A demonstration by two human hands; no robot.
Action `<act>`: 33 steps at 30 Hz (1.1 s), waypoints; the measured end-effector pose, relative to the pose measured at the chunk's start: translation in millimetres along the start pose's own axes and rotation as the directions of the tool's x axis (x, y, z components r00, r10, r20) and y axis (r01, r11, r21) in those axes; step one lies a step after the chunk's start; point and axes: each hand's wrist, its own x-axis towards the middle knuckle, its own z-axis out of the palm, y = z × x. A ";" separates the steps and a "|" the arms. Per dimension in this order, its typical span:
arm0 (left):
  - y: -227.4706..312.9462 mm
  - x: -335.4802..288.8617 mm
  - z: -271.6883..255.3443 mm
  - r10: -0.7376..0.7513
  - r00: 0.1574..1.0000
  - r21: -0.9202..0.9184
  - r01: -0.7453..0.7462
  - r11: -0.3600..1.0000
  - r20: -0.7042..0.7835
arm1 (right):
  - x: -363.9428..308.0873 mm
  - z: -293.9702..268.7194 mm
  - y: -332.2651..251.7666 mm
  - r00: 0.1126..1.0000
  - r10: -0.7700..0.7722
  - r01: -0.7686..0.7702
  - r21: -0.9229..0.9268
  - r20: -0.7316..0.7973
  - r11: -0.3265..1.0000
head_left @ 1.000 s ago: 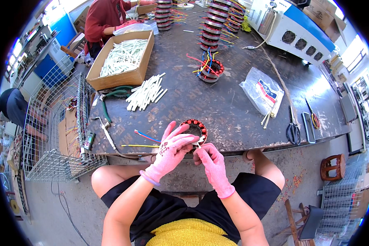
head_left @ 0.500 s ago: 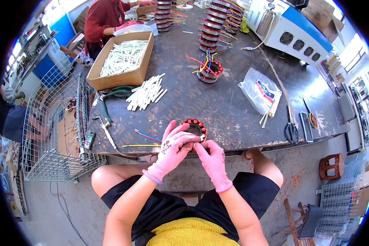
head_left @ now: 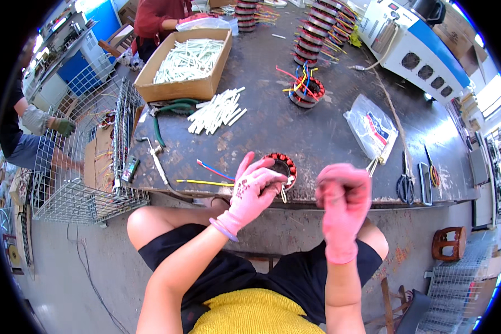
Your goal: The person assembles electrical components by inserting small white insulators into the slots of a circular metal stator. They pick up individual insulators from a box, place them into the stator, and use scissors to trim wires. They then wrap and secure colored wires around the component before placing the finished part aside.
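Observation:
At the table's near edge, my left hand (head_left: 254, 190), in a pink glove, is closed on a small motor stator (head_left: 293, 167), a ring with red windings. A yellow wire (head_left: 203, 182) and a blue wire (head_left: 216, 170) with a red one stick out leftward from it. A thin pale loop (head_left: 284, 195) hangs at the stator's near side, beside my left fingertips. My right hand (head_left: 344, 206), also gloved in pink, is off to the right and apart from the stator. Its fingers look curled but are smeared by motion, so whether they hold anything is unclear.
White sleeves (head_left: 216, 112) lie loose before a cardboard box (head_left: 181, 91) full of them, with green-handled pliers (head_left: 175, 106) alongside. Beyond stand another stator (head_left: 306, 99) and stator stacks (head_left: 317, 33). Rightward lie a plastic bag (head_left: 367, 122), scissors (head_left: 405, 189) and a phone-like object (head_left: 426, 185). Two other people work nearby.
My right hand has left the stator and moved to the right. My left hand still holds the stator. The pale loop now shows at its near side. The view has shifted slightly.

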 end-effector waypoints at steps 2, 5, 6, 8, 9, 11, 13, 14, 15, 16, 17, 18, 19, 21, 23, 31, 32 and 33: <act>-4.6 -0.8 1.7 0.016 1.000 0.006 -0.016 1.000 -0.013 | 10.5 -17.6 3.4 0.986 0.131 -0.096 -0.283 0.106 0.954; -2.1 1.7 -1.0 0.007 0.999 0.005 -0.007 1.000 0.042 | 5.8 -22.9 37.0 0.956 0.138 0.061 -0.636 0.258 0.769; -3.0 -0.1 -0.6 0.023 0.999 0.006 -0.024 1.000 0.028 | -1.4 -22.4 46.9 0.941 0.239 -0.036 -0.631 0.241 0.775; -6.7 0.4 0.6 0.050 0.999 0.027 -0.050 0.998 -0.005 | -5.2 -20.4 62.0 0.948 0.159 0.062 -0.646 0.277 0.761; -9.8 0.0 -2.0 0.085 0.996 0.042 -0.085 0.995 0.004 | -4.0 -21.7 71.0 0.945 0.073 0.166 -0.660 0.320 0.733; -8.9 -1.0 2.6 0.083 0.996 0.034 -0.082 0.996 -0.025 | -3.4 -20.7 82.0 0.931 -0.040 0.287 -0.664 0.362 0.691; -10.0 -3.4 5.0 0.081 0.995 0.005 -0.081 0.997 -0.065 | -6.7 -20.9 85.2 0.920 -0.105 0.342 -0.644 0.377 0.685; -9.1 -4.2 4.8 0.066 0.996 -0.004 -0.067 0.998 -0.064 | -9.0 -20.2 85.3 0.910 -0.141 0.375 -0.630 0.389 0.680; -7.6 -2.7 5.1 0.049 0.996 -0.018 -0.051 0.999 -0.069 | -13.0 -16.5 79.9 0.938 -0.132 0.306 -0.582 0.322 0.754; -6.2 -4.6 3.2 0.029 0.998 -0.035 -0.031 0.999 -0.064 | -15.4 -12.5 74.0 0.961 -0.112 0.233 -0.526 0.252 0.818; -3.9 -3.6 3.4 0.024 0.998 -0.037 -0.026 0.999 -0.052 | -13.7 -14.7 64.1 0.979 -0.057 0.144 -0.467 0.197 0.872; -3.2 -3.4 2.9 0.019 0.999 -0.039 -0.021 0.999 -0.039 | -13.3 -16.5 59.2 0.990 0.005 0.053 -0.402 0.143 0.914; -3.8 -4.9 1.8 0.008 0.999 -0.033 -0.010 0.999 -0.051 | -14.2 -15.5 63.4 0.990 0.077 -0.052 -0.214 0.114 0.976; -4.2 -4.2 1.9 0.007 0.999 -0.032 -0.008 0.999 -0.033 | -14.2 -28.1 66.2 0.984 0.120 -0.092 -0.203 0.131 0.975; -4.8 -3.6 2.6 0.009 1.000 -0.039 -0.010 0.999 -0.023 | -19.1 -33.2 66.0 0.959 0.260 -0.229 -0.228 0.114 0.946; -14.1 -7.7 6.5 0.048 0.998 0.016 -0.048 0.999 -0.051 | -15.3 -23.2 88.8 0.958 0.093 0.063 -0.512 0.273 0.856; -14.9 -9.3 6.1 0.055 0.998 0.027 -0.054 0.998 -0.026 | -17.2 -23.7 100.0 0.970 0.009 0.107 -0.457 0.244 0.883; -12.2 -7.6 9.5 0.060 0.997 0.008 -0.059 0.998 -0.045 | -21.1 -26.2 98.9 0.971 0.184 -0.134 -0.297 0.150 0.946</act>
